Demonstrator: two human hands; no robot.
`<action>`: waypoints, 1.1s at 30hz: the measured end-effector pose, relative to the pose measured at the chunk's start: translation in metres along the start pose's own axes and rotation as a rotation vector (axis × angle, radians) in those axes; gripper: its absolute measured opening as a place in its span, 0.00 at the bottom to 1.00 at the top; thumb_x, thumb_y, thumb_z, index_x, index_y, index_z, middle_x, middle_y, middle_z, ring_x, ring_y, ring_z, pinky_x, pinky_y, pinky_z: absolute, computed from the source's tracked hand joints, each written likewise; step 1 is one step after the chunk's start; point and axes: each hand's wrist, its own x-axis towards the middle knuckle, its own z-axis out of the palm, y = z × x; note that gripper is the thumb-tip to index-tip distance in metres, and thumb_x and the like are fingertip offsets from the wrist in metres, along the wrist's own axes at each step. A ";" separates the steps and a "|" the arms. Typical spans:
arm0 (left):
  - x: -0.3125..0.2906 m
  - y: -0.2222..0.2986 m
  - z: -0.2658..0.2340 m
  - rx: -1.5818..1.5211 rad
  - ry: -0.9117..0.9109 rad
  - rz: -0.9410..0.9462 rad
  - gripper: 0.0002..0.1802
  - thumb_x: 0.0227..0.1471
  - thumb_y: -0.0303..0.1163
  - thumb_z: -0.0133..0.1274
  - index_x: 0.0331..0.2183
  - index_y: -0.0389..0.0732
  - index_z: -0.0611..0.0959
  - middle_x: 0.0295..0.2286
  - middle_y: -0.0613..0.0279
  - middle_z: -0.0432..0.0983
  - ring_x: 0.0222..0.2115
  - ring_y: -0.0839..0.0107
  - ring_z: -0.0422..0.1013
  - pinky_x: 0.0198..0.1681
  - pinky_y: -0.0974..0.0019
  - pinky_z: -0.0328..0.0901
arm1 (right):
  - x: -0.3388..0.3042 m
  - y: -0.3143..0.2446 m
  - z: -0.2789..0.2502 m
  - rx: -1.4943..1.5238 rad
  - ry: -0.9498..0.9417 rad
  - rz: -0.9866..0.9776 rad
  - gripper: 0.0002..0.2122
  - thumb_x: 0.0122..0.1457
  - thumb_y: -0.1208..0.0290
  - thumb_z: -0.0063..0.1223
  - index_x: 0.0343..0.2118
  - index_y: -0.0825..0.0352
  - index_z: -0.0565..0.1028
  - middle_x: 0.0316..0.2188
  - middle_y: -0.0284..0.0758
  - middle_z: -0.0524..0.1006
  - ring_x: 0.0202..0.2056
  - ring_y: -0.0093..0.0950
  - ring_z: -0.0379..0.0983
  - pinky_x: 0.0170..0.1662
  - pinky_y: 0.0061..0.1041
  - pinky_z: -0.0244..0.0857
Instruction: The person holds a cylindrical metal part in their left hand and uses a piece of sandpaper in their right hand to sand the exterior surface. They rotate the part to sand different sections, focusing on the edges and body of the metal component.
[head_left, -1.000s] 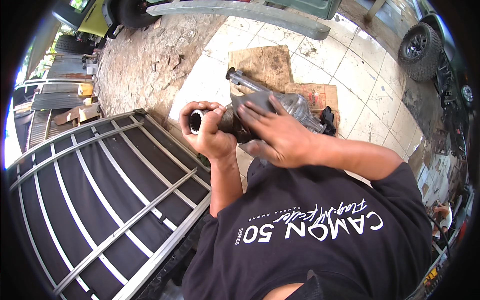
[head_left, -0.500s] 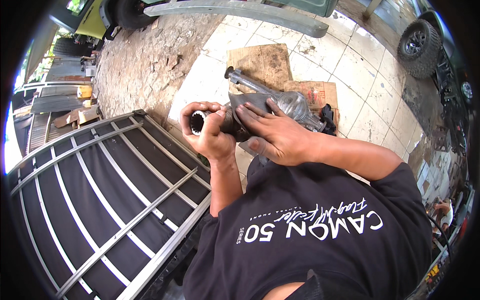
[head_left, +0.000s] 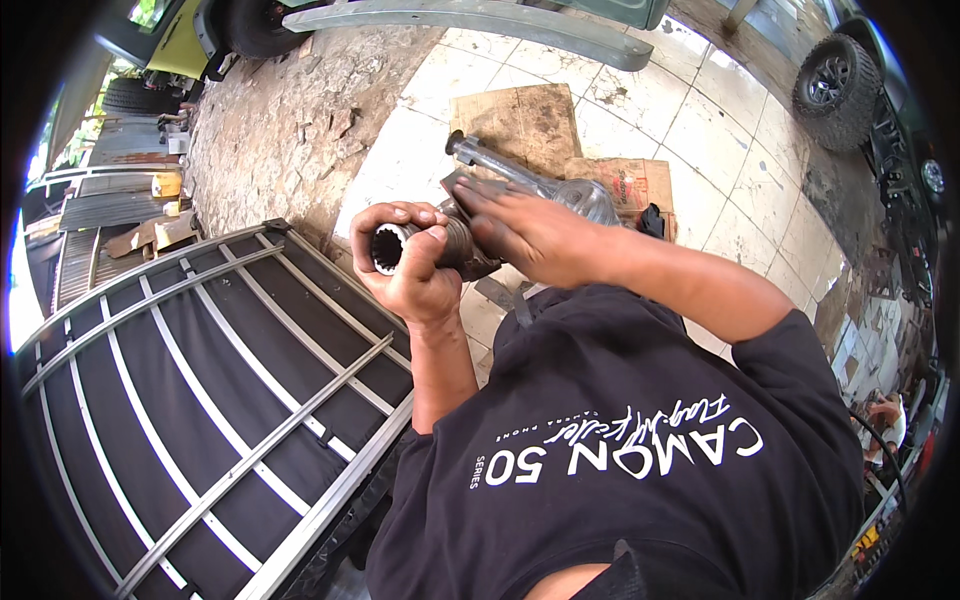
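Note:
My left hand (head_left: 418,275) is wrapped round a metal splined sleeve (head_left: 457,242); its toothed open end faces left. Against the sleeve's far side lies my right hand (head_left: 540,238), its fingers straight and slightly blurred over a dark grey sheet that looks like sandpaper (head_left: 458,184). Only an edge of that sheet shows past the fingertips; the rest is under the hand. Beyond my hands, a metal shaft (head_left: 505,165) with a flanged end and a bulging housing (head_left: 590,200) rests on cardboard, partly covered by my right forearm.
Stained cardboard pieces (head_left: 520,120) lie on white floor tiles (head_left: 700,150). A black panel with a metal-bar frame (head_left: 220,400) stands close at my left. A long metal beam (head_left: 470,22) crosses the far side, and a vehicle wheel (head_left: 838,92) is at far right.
My right hand has tilted and slid across the sleeve, its fingers closer together, and now covers most of the sheet. The left hand and sleeve have shifted slightly left.

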 end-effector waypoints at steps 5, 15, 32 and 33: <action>0.004 -0.001 -0.012 -0.137 -0.001 -0.009 0.16 0.32 0.21 0.47 0.31 0.36 0.73 0.24 0.55 0.67 0.25 0.62 0.67 0.33 0.61 0.67 | 0.023 0.010 -0.020 0.471 -0.089 0.286 0.34 0.63 0.41 0.35 0.56 0.69 0.67 0.51 0.44 0.72 0.53 0.31 0.68 0.57 0.28 0.58; 0.006 0.000 -0.010 -0.184 0.058 0.000 0.15 0.32 0.18 0.46 0.30 0.35 0.72 0.22 0.56 0.68 0.24 0.65 0.68 0.32 0.62 0.67 | -0.014 0.020 -0.028 0.186 0.134 0.159 0.22 0.67 0.56 0.38 0.53 0.68 0.70 0.48 0.47 0.74 0.50 0.37 0.71 0.52 0.31 0.64; -0.003 0.001 0.000 -0.006 0.163 -0.009 0.13 0.32 0.15 0.48 0.28 0.33 0.73 0.24 0.56 0.69 0.25 0.64 0.70 0.33 0.64 0.68 | -0.042 0.002 0.003 -0.513 0.141 -0.260 0.17 0.56 0.71 0.49 0.49 0.67 0.72 0.55 0.41 0.69 0.57 0.41 0.63 0.59 0.42 0.57; -0.003 0.000 0.001 -0.012 0.160 -0.009 0.13 0.32 0.15 0.48 0.28 0.33 0.73 0.24 0.56 0.69 0.25 0.64 0.70 0.33 0.64 0.68 | -0.045 0.003 0.005 -0.528 0.152 -0.249 0.17 0.57 0.70 0.50 0.50 0.67 0.71 0.55 0.41 0.68 0.58 0.41 0.62 0.60 0.43 0.56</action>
